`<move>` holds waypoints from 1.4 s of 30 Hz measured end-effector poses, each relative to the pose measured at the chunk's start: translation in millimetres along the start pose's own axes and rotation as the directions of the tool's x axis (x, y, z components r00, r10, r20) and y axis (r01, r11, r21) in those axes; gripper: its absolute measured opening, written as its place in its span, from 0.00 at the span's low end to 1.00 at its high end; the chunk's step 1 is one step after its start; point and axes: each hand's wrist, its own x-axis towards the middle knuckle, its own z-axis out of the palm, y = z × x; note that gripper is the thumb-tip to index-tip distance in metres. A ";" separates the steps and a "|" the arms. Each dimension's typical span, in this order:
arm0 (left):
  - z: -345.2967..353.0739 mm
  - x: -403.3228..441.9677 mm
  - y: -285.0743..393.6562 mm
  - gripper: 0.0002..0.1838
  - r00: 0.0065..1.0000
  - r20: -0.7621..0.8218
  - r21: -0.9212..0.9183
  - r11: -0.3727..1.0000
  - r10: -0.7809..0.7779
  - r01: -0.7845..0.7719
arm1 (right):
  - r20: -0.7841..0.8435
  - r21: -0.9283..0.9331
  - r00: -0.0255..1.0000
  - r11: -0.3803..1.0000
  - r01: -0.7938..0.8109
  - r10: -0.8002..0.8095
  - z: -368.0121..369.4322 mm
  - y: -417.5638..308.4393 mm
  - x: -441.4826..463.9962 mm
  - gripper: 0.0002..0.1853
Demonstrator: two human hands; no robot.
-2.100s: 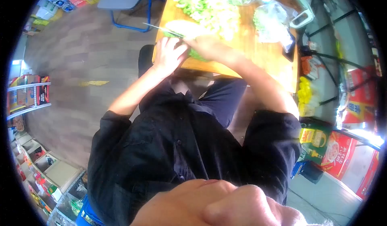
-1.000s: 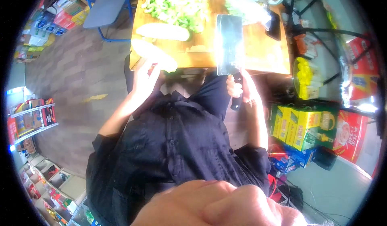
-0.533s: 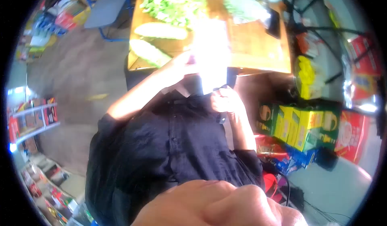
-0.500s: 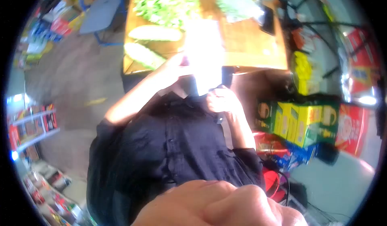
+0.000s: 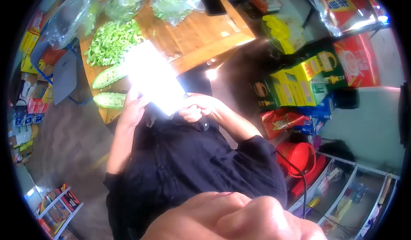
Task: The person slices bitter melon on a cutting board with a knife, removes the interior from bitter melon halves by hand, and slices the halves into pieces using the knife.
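1 wooden table (image 5: 205, 54), bare nr rt corner, sunlit.
1 grey folding chair (image 5: 66, 77), blue frame, L of table.
1 heap chopped green veg (image 5: 111, 43), on table, L side, beyond gourd halves.
1 clear plastic bag (image 5: 171, 4), greens inside, far side of table.
1 cleaver (image 5: 156, 79), blade blown out by glare, held betw. torso & table, far end overlapping table in view.
2 lt-green gourd halves (image 5: 109, 100), on table L edge, apart, nr L hand.
1 R hand (image 5: 196, 106), fingers wrapped tight rnd cleaver handle.
1 L hand (image 5: 136, 105), at blade's L edge; grip lost in glare, can't tell.
1 blk phone (image 5: 212, 2), far rt of table, nr bag.
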 end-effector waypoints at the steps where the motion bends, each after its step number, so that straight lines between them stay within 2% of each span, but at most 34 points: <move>1: -1.4 -0.7 -0.1 0.34 1.000 0.000 -0.001 1.000 -0.018 0.018 | 0.010 -0.016 1.000 1.000 -0.003 0.003 -0.6 0.2 0.0 0.21; 6: -10.0 -5.6 0.9 0.35 0.997 0.025 -0.073 0.994 -0.075 0.077 | 0.027 -0.030 1.000 1.000 -0.010 0.010 0.8 3.1 1.5 0.22; 8: -10.0 -6.8 3.2 0.34 0.997 0.060 -0.046 0.997 -0.053 0.056 | 0.015 -0.051 1.000 0.999 -0.010 0.011 0.8 3.2 2.0 0.23; 10: -11.8 -6.9 -2.1 0.31 0.997 0.063 -0.041 0.998 0.042 -0.039 | 0.004 -0.066 0.999 0.996 -0.052 0.052 -6.6 4.5 4.1 0.23; 11: -9.3 -9.2 -1.8 0.31 0.998 0.049 -0.047 0.999 0.030 -0.028 | -0.019 -0.050 0.996 0.995 -0.090 0.090 -12.4 6.4 3.6 0.24; 14: -6.2 -16.5 -0.8 0.33 1.000 0.008 0.034 0.999 0.003 -0.003 | -0.091 -0.027 0.996 0.999 -0.024 0.021 -3.0 13.4 6.5 0.22; 15: -3.3 -17.8 2.3 0.32 0.999 0.032 0.015 1.000 0.020 -0.020 | -0.060 0.065 0.997 0.997 -0.045 0.049 -10.6 15.5 6.9 0.20; 16: -2.9 -15.9 5.8 0.31 0.997 0.066 -0.001 0.999 0.036 -0.036 | -0.092 0.039 0.995 0.999 -0.033 0.037 -8.4 12.6 10.4 0.20; 18: -5.6 -18.5 4.3 0.30 0.995 0.078 -0.049 0.997 0.060 -0.056 | 0.025 0.097 0.996 0.991 -0.093 0.091 -24.1 12.2 13.1 0.21; 21: -15.6 -17.4 -0.1 0.29 0.992 0.114 -0.094 0.995 0.045 -0.034 | 0.017 0.072 0.995 0.993 -0.096 0.095 -22.7 9.1 18.9 0.21; 24: -31.6 -19.9 -3.6 0.29 0.992 0.099 -0.123 0.990 0.076 -0.063 | 0.011 0.019 0.993 0.992 -0.121 0.121 -16.0 6.8 36.4 0.20; 26: -31.7 -26.6 -3.4 0.28 0.991 0.063 -0.105 0.988 0.119 -0.112 | -0.086 -0.094 0.986 0.984 -0.150 0.142 -9.2 10.9 42.3 0.25; 29: -42.5 -22.7 -15.9 0.28 0.996 -0.002 -0.013 0.996 0.088 -0.088 | -0.020 -0.117 0.992 0.985 -0.127 0.125 -4.6 8.5 47.1 0.24; 31: -49.3 -25.2 -21.3 0.28 0.986 0.001 -0.024 0.986 0.168 -0.168 | -0.029 -0.058 0.990 0.988 -0.140 0.139 -6.8 9.9 49.5 0.21; 33: -39.3 -42.3 5.9 0.28 0.990 0.003 -0.080 0.987 0.143 -0.142 | -0.057 -0.005 0.989 0.990 -0.140 0.140 -4.2 14.9 48.7 0.19; 34: -46.0 -40.7 -2.9 0.27 0.990 -0.024 -0.104 0.984 0.142 -0.144 | -0.088 -0.011 0.989 0.993 -0.116 0.115 -3.3 17.9 49.6 0.19; 36: -51.7 -43.3 -9.3 0.26 0.987 -0.130 -0.146 0.983 0.090 -0.109 | -0.040 0.022 0.985 0.986 -0.166 0.167 -1.7 15.6 50.7 0.20; 37: -58.3 -44.3 -13.7 0.26 0.989 -0.138 -0.195 0.977 0.058 -0.084 | -0.029 0.008 0.985 0.985 -0.172 0.172 0.2 14.1 52.1 0.21; 40: -71.5 -44.2 -20.9 0.28 0.985 -0.134 -0.114 0.986 0.105 -0.120 | 0.028 -0.096 0.990 0.987 -0.132 0.136 13.4 9.2 50.5 0.22; 41: -65.9 -44.6 -17.5 0.24 0.984 -0.143 -0.178 0.976 0.101 -0.126 | -0.019 -0.117 0.994 0.987 -0.109 0.107 19.9 7.1 48.2 0.22; 42: -62.7 -40.7 -13.9 0.21 0.989 -0.113 -0.167 0.980 0.092 -0.110 | -0.060 -0.136 0.994 0.986 -0.099 0.092 24.6 2.6 44.6 0.22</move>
